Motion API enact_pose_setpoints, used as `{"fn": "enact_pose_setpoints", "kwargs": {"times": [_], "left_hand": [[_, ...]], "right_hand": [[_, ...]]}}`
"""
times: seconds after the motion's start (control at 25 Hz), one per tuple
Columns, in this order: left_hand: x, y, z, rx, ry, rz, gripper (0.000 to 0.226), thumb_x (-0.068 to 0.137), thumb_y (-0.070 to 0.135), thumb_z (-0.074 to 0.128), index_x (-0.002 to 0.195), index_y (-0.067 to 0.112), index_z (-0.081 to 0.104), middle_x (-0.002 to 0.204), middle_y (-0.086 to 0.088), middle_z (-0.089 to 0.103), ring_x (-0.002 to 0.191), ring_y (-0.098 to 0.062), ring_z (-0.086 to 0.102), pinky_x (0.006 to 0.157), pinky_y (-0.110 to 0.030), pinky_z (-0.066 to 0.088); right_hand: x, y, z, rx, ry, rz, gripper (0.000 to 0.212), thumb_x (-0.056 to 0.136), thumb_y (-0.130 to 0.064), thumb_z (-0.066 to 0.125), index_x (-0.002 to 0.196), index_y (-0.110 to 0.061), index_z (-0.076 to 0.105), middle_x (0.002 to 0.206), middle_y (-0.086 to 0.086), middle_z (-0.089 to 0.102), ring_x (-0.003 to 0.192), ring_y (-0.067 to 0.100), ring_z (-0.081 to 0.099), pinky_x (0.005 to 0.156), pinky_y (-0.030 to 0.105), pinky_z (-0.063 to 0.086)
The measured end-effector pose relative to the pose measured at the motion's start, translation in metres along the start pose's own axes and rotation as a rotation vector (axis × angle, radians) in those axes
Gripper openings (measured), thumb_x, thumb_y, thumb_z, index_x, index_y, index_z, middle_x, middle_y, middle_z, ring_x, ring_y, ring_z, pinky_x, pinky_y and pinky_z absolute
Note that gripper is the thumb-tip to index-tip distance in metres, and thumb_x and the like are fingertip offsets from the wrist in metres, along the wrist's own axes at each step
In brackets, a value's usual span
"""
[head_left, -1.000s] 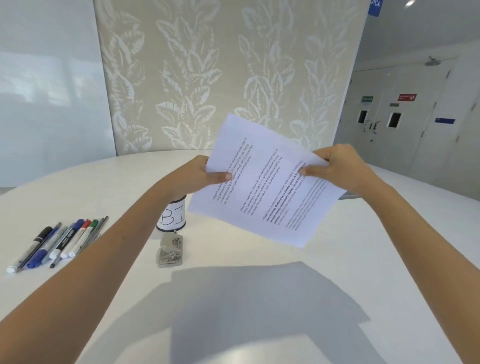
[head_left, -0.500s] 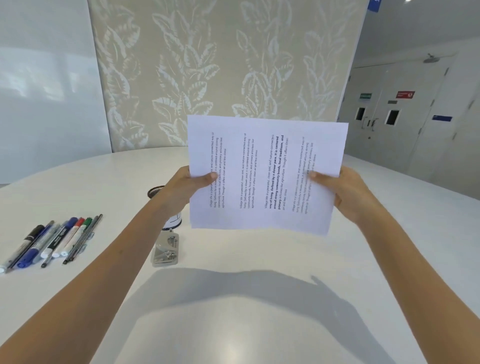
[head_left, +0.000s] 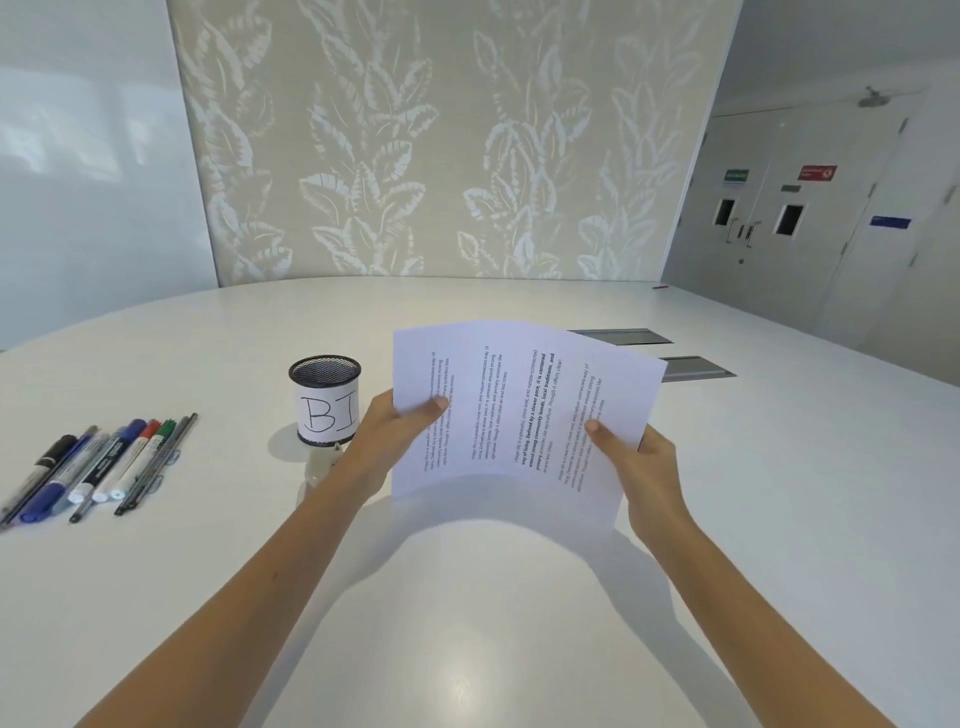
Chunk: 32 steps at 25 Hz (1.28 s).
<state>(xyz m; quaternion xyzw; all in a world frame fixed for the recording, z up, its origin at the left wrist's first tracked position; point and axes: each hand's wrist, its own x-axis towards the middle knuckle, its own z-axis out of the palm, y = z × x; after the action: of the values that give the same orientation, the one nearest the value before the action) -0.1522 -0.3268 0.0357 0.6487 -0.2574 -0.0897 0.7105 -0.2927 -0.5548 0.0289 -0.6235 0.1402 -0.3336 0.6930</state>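
Bright, even overhead light. Glare patch on the white table (head_left: 462, 680); soft shadow beneath the printed sheet (head_left: 519, 405). Straight lines bow toward the edges. Focus sharp.

Your paper (head_left: 519, 410) hangs over the table (head_left: 467, 623); the cup (head_left: 325, 400) stands at its nine o'clock, pens (head_left: 104, 467) at the cup's eight.

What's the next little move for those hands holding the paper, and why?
Probably lower the paper flat onto the table: the left hand and right hand pinch its side edges, and it hangs bowed above the surface.
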Motion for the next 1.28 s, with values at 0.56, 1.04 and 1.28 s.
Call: {"fn": "enact_pose_setpoints", "kwargs": {"times": [0.56,1.04,1.28], "left_hand": [[-0.002,-0.029,0.007,-0.026,0.04,-0.161,0.025,0.086,0.02,0.068,0.112,0.023,0.068,0.108,0.007,0.073,0.106,-0.013,0.066,0.106,-0.046,0.042],[0.04,0.111,-0.011,0.932,0.029,0.466,0.07,0.079,0.038,0.072,0.14,0.027,0.039,0.143,0.001,0.049,0.137,-0.024,0.038,0.107,-0.043,0.033],[0.035,0.105,-0.015,0.356,-0.294,0.194,0.024,0.084,0.038,0.068,0.101,0.022,0.073,0.101,-0.002,0.077,0.092,-0.024,0.073,0.085,-0.041,0.057]], "right_hand": [[0.006,0.027,-0.004,-0.074,0.012,0.035,0.011,0.084,-0.015,0.071,0.093,-0.02,0.073,0.091,-0.006,0.077,0.088,0.015,0.072,0.084,0.035,0.054],[0.051,-0.134,0.009,-0.839,-0.285,-0.404,0.017,0.082,-0.019,0.073,0.09,-0.004,0.074,0.086,0.016,0.073,0.073,0.013,0.057,0.066,0.026,0.047],[0.057,-0.181,0.017,-1.051,-0.232,-0.615,0.005,0.08,-0.025,0.075,0.075,-0.024,0.074,0.065,0.001,0.065,0.052,-0.001,0.049,0.051,0.01,0.034]]}}
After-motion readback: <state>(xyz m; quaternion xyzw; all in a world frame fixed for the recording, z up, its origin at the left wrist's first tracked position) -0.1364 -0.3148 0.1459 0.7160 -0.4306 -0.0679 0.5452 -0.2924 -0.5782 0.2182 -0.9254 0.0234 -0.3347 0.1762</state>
